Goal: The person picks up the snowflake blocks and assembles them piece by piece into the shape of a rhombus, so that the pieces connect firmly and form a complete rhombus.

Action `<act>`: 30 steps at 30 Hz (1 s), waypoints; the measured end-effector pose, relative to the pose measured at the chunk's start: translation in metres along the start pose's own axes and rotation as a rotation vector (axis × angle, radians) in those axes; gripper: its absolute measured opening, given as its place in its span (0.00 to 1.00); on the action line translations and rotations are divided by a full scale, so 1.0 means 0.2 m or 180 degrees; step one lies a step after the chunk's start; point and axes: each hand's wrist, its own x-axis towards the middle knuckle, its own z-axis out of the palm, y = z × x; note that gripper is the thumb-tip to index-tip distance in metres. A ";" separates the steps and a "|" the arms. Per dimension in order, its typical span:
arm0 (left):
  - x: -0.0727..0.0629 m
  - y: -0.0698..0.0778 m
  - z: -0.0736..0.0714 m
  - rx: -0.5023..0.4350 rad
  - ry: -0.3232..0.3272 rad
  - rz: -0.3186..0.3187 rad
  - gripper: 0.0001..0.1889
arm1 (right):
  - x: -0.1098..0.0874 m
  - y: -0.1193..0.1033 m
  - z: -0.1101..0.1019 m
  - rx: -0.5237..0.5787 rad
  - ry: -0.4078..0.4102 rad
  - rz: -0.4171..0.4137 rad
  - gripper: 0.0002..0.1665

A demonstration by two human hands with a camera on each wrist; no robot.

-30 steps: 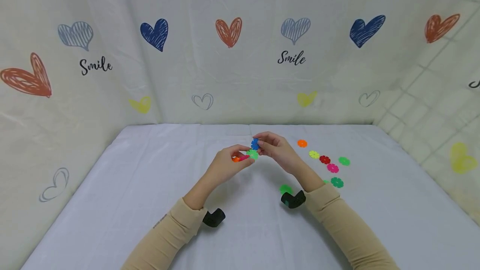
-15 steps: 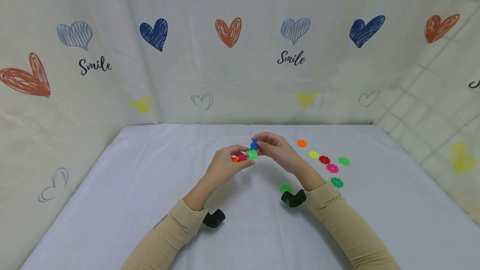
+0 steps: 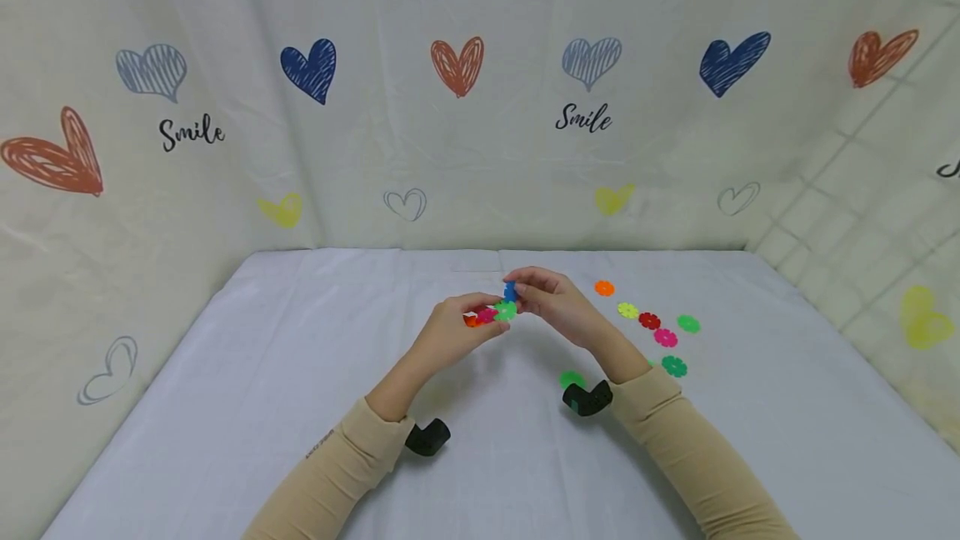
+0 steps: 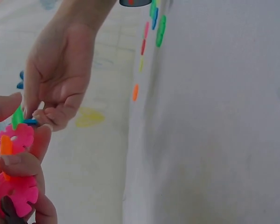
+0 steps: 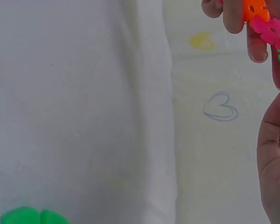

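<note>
My left hand (image 3: 447, 333) grips a chain of notched plastic discs above the table. In the left wrist view the chain runs from a pink disc (image 4: 19, 193) through an orange disc (image 4: 6, 145) and another pink disc (image 4: 23, 135) to a green disc (image 4: 17, 116) at its end. Fingers partly cover the chain. A blue disc (image 3: 510, 291) is pinched between the thumb and fingers of my right hand (image 3: 553, 303). It stands nearly edge-on, right at the upper rim of the green disc. The right wrist view shows only part of my right hand, without the blue disc.
Loose discs lie flat on the white-covered table (image 3: 300, 373) at the right, among them orange (image 3: 604, 288), yellow (image 3: 627, 310), red (image 3: 649, 321), pink (image 3: 665, 337) and green (image 3: 674, 367). Another green disc (image 3: 572, 379) lies beside my right wrist camera (image 3: 587, 399). A heart-printed curtain hangs behind.
The blue disc has turned from showing its face to nearly edge-on against the green disc. The chain in my left hand has tilted slightly; both arms stay almost in place.
</note>
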 end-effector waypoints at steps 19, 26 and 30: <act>0.00 0.02 -0.02 -0.0182 -0.0138 0.0250 0.24 | -0.02 -0.03 -0.09 -0.0277 -0.0332 -0.0259 0.15; -0.02 0.04 -0.02 -0.0136 -0.0124 0.0379 0.24 | -0.03 -0.04 -0.07 -0.0286 -0.0322 -0.0315 0.15; -0.01 0.03 -0.02 -0.0112 -0.0124 0.0392 0.23 | -0.03 -0.05 -0.07 -0.0300 -0.0327 -0.0270 0.18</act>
